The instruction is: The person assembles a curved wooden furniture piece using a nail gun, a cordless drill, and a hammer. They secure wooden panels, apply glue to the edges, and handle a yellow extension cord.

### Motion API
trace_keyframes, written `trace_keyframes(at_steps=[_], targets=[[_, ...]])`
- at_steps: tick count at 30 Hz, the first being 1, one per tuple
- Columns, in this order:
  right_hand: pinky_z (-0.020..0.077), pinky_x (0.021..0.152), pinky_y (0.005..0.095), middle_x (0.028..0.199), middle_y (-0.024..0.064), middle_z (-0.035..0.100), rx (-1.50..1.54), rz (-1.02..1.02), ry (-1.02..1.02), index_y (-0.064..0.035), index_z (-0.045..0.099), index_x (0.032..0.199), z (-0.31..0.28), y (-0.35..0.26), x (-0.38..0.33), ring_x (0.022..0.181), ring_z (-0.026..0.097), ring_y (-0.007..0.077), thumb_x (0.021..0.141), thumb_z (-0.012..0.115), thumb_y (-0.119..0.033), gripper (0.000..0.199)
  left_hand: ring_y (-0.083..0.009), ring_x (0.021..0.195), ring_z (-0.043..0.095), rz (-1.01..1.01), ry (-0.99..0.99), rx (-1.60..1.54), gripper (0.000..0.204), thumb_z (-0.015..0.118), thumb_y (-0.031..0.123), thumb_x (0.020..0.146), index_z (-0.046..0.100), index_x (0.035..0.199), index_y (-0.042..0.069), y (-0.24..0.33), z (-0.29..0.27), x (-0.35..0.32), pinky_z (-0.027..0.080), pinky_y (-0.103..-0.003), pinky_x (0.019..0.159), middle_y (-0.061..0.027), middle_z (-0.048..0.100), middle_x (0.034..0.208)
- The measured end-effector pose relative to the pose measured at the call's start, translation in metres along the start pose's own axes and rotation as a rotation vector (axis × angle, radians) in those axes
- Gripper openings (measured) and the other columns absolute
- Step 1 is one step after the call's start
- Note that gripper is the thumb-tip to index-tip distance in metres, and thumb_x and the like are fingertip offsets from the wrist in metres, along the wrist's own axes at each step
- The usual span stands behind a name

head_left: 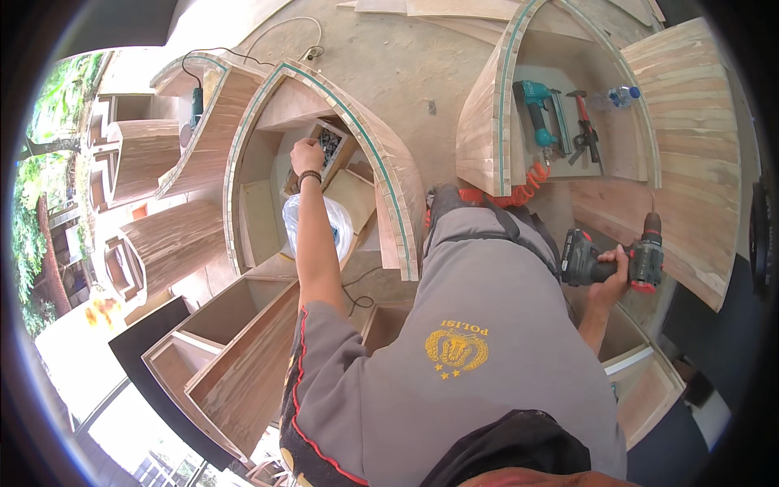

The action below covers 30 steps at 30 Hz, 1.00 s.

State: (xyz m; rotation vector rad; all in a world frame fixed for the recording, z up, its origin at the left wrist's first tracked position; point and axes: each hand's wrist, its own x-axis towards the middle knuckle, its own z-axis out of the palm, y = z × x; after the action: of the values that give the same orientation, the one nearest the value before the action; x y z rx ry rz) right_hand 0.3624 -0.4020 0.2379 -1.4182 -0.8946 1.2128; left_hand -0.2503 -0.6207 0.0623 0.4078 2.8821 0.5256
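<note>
I am holding my left hand at the near-left edge of a small wooden box, its fingers curled closed; I cannot tell whether they are pinching anything. The box is sitting inside the opening of a pointed-arch wooden cabinet, and small metallic pieces are lying in it. A dark wristband is circling my left wrist, and a translucent plastic bag is sitting just below it, partly hidden by my forearm.

My right hand is gripping a black-and-red cordless drill by its handle, off to my right, with the chuck pointing away from me. Beyond it, a second pointed-arch cabinet is holding a teal nail gun, a red-handled hammer, a dark hand tool and a clear bottle. An orange coiled hose is running along its near edge, just beyond my body.
</note>
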Motion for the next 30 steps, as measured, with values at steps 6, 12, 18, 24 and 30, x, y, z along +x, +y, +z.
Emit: trace_keyframes(at_steps=[6, 12, 18, 24, 30], targets=[[0.0481, 0.069, 0.0298, 0.072, 0.0007, 0.053, 0.134, 0.151, 0.090, -0.0062, 0.058, 0.091, 0.003, -0.010, 0.002, 0.068, 0.055, 0.0127, 0.093, 0.065, -0.007, 0.007, -0.0353, 0.103, 0.070, 0.011, -0.112, 0.203, 0.022, 0.068, 0.021, 0.083, 0.080, 0.101, 0.016, -0.001, 0.040, 0.003, 0.057, -0.045, 0.089, -0.0157, 0.074, 0.108], [0.0477, 0.069, 0.0297, 0.072, 0.0001, 0.055, 0.158, 0.246, 0.146, -0.0089, 0.057, 0.081, -0.005, -0.002, 0.009, 0.069, 0.055, 0.0131, 0.093, 0.068, -0.013, 0.017, -0.0345, 0.101, 0.071, 0.122, -0.078, 0.284, 0.020, 0.071, 0.024, 0.082, 0.079, 0.098, 0.016, -0.001, 0.048, 0.007, 0.057, -0.046, 0.086, -0.0142, 0.074, 0.106], [0.0477, 0.068, 0.0302, 0.071, -0.0005, 0.055, 0.192, 0.304, 0.144, -0.0098, 0.057, 0.080, -0.015, 0.007, 0.012, 0.068, 0.055, 0.0130, 0.093, 0.069, -0.014, 0.018, -0.0376, 0.100, 0.070, 0.163, -0.141, 0.318, 0.023, 0.063, 0.024, 0.085, 0.078, 0.102, 0.018, -0.009, 0.047, 0.020, 0.057, -0.048, 0.085, -0.0165, 0.073, 0.107], [0.0476, 0.066, 0.0311, 0.069, -0.0005, 0.054, 0.212, 0.319, 0.227, -0.0113, 0.056, 0.081, -0.011, 0.007, 0.004, 0.066, 0.055, 0.0134, 0.091, 0.070, -0.015, 0.018, -0.0378, 0.100, 0.070, 0.223, -0.039, 0.262, 0.023, 0.060, 0.024, 0.088, 0.078, 0.101, 0.018, -0.010, 0.058, 0.013, 0.056, -0.049, 0.087, -0.0161, 0.073, 0.107], [0.0470, 0.061, 0.0349, 0.064, 0.0015, 0.054, 0.210, 0.359, 0.245, -0.0128, 0.057, 0.081, -0.006, 0.017, 0.018, 0.061, 0.056, 0.0175, 0.081, 0.077, -0.014, 0.020, -0.0379, 0.095, 0.072, 0.351, -0.289, 0.509, 0.030, 0.061, 0.033, 0.093, 0.078, 0.095, 0.008, -0.020, 0.065, 0.043, 0.058, -0.049, 0.080, -0.0216, 0.073, 0.101]])
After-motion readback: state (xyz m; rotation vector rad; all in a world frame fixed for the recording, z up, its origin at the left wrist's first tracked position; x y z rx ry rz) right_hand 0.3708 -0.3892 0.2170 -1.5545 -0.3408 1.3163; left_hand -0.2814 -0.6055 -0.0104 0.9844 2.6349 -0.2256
